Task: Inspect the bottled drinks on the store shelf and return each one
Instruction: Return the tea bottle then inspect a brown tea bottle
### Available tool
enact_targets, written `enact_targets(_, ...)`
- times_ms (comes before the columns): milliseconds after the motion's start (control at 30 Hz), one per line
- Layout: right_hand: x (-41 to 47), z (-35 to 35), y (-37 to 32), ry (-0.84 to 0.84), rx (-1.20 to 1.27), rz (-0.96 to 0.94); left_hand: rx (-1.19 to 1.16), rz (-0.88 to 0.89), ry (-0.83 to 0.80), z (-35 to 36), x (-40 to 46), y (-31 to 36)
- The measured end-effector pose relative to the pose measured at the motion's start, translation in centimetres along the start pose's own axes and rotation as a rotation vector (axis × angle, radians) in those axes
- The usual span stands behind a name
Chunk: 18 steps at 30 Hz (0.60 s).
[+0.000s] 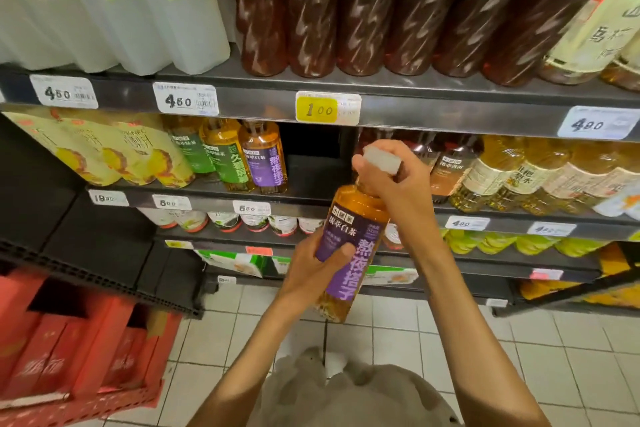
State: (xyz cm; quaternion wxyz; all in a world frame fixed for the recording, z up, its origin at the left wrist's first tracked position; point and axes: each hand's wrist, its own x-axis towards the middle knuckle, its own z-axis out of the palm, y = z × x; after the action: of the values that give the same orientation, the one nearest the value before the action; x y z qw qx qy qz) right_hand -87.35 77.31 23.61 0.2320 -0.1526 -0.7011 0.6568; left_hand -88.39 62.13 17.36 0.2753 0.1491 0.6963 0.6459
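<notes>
- The amber bottle [349, 246] with a purple label is held in front of the shelves, clear of them, above the tiled floor [519, 340].
- Left hand [311, 263] wraps the labelled body; right hand [398, 180] closes over the white cap [382, 158].
- An empty gap [315, 163] lies on the middle shelf beside a matching bottle [263, 158].
- The long axis runs near upright, cap tilted up and right.

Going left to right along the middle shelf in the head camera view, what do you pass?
Yellow juice packs → green-label tea bottles → purple-label tea bottle → empty gap → right hand on the held bottle's cap → pale-label golden bottles.
</notes>
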Motion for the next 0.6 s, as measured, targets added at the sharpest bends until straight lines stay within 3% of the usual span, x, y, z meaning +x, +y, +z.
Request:
enact_targets(100,-0.3,-1.0,0.2,-0.227,0.489,0.287,-0.043,-0.063,-0.103,0.9,-1.4,1.8)
enact_targets(167,-0.8,-1.0,0.4,-0.290,0.781,0.397,-0.099,-0.113,-0.164,1.4,-2.2,2.8)
enact_targets(367,-1.3,-1.9,-0.5,-0.219,0.910,0.341,-0.375,-0.361,-0.379,-0.2,-3.6,4.2)
enact_targets(500,-1.9,-1.9,-1.4,-0.086,0.856,0.324,-0.411,-0.391,-0.411,-0.6,-3.9,3.9)
enact_targets(600,-2.1,-2.1,-2.2,-0.118,0.747,0.290,-0.609,-0.495,-0.453,-0.7,-4.3,3.7)
